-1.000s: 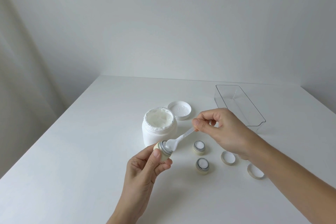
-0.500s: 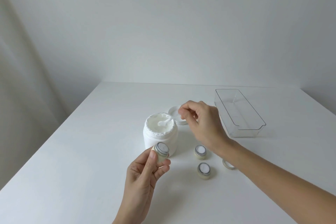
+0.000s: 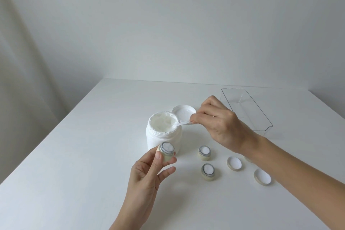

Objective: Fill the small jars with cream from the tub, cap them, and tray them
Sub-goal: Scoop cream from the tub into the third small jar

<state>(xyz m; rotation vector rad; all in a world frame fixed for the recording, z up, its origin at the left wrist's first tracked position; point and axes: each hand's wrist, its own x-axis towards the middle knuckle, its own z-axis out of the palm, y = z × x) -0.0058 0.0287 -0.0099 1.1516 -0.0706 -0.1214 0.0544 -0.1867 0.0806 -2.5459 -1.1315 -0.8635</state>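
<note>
The open white cream tub [image 3: 164,137] stands at the table's middle. My right hand [image 3: 218,123] pinches a small white spatula [image 3: 183,122] whose tip dips into the tub's cream at its right rim. My left hand [image 3: 147,177] holds a small cream-coloured jar [image 3: 166,152], tilted, in front of the tub; white cream shows in its mouth. Two more small jars [image 3: 204,152] [image 3: 208,172] stand on the table, both showing white inside. Two loose caps [image 3: 234,163] [image 3: 262,177] lie upside down to their right. A third cap is mostly hidden under my right wrist.
The tub's white lid [image 3: 182,113] lies behind the tub, partly covered by my right hand. A clear plastic tray [image 3: 261,117] sits at the back right with nothing in it. The table's left edge runs diagonally at the left.
My right hand carried the spatula from the held jar back to the tub, and its tip now sits at the tub's right rim. My left hand still holds the jar, slightly lowered.
</note>
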